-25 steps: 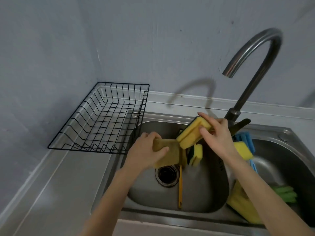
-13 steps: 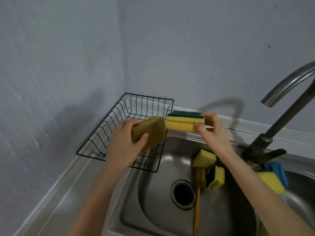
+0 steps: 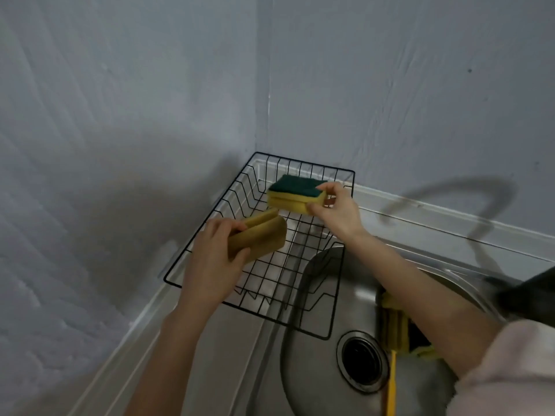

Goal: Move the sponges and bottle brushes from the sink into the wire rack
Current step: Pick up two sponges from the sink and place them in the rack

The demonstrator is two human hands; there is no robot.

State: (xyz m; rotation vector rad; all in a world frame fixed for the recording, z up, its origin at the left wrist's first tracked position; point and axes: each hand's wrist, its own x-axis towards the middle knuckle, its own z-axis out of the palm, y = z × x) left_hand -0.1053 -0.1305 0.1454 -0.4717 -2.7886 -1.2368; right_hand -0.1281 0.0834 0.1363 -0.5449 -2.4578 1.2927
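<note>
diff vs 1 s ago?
Both hands rose from the sink and carried left over the wire rack: left hand with the brown sponge, right hand with the green-topped sponge. Grips unchanged, nothing released. Rack still empty; brush still in sink.

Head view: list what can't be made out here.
- Sink: its right side is cut off by the frame edge and covered by the right arm, so the sponges left cannot be counted.
- Brush: the handle runs off the bottom edge; the arm partly hides the head.
- Dark shape at the right edge: blurred and cropped.
</note>
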